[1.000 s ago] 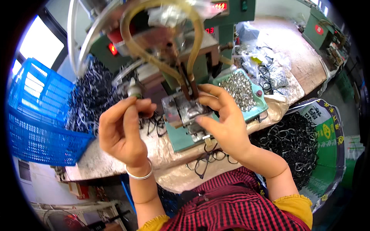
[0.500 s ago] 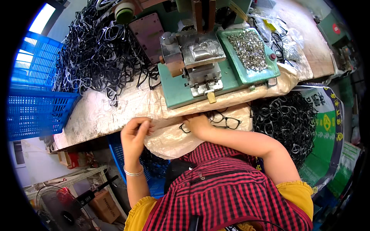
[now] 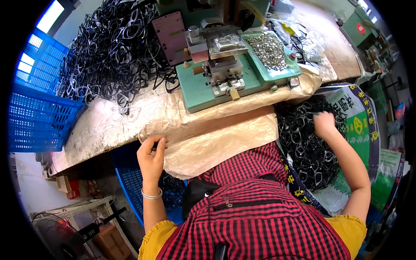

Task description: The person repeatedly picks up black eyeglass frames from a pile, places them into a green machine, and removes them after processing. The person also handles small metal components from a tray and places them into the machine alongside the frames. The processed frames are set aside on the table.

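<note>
Many black eyeglass frames (image 3: pixel 305 149) lie tangled in the sack (image 3: pixel 367 125) beneath the right hand (image 3: pixel 325 123), its grip unclear, seemingly picking one, which calls for untangling it, while the left hand (image 3: pixel 151 152) presses thumb to fingers near the bench (image 3: pixel 102 125), nothing visible between.

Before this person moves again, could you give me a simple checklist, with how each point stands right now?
1. Both hands in view: ok. The left hand is by the tan sheet; the right hand is at the pile of black eyeglass frames.
2. Hands clear of the metal fixture: ok. Both are well apart from it.
3. Shiny pieces available in the teal tray: ok. A heap lies there.
4. Right hand holding a frame: cannot tell. Its fingertips are hidden.
5. Left hand holding nothing: cannot tell. Its fingers are curled near the thumb.
</note>
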`<state>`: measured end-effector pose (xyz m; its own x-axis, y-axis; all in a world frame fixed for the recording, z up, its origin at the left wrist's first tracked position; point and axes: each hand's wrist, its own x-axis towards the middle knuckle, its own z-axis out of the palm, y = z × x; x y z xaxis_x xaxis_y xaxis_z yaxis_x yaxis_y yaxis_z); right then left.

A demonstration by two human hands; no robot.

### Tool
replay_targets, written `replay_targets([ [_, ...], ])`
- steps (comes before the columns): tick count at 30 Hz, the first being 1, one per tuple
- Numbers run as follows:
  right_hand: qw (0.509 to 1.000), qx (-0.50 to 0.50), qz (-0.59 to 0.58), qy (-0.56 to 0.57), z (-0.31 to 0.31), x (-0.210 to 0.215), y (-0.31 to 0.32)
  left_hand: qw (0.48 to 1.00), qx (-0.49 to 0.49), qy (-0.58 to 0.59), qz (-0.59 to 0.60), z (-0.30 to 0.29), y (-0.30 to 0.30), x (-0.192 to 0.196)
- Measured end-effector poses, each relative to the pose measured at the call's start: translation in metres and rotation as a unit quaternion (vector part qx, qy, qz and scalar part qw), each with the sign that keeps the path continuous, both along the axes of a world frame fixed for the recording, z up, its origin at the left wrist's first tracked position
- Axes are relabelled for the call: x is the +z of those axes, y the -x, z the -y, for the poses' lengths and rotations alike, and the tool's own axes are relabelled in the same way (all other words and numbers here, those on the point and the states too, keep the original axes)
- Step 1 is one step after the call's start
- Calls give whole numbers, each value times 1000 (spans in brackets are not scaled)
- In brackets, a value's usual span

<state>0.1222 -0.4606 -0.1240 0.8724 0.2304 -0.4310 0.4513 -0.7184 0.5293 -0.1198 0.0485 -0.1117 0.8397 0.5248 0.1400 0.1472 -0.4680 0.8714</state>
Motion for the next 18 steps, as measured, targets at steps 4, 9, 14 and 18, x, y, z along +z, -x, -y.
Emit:
replay_targets([
  [4, 875, 210, 75, -429, -106, -44, 18, 998, -2, -5, 58, 1, -12, 2],
  [9, 911, 71, -53, -403, -164, -88, 3, 984, 122, 18, 128, -56, -16, -3],
  [14, 933, 13, 92, -347, -2, -162, 21, 928, 278, -247, 40, -138, -15, -22],
  [18, 982, 11, 9, -189, 70, -113, 43, 864, 145, -479, -47, -167, -40, -29],
])
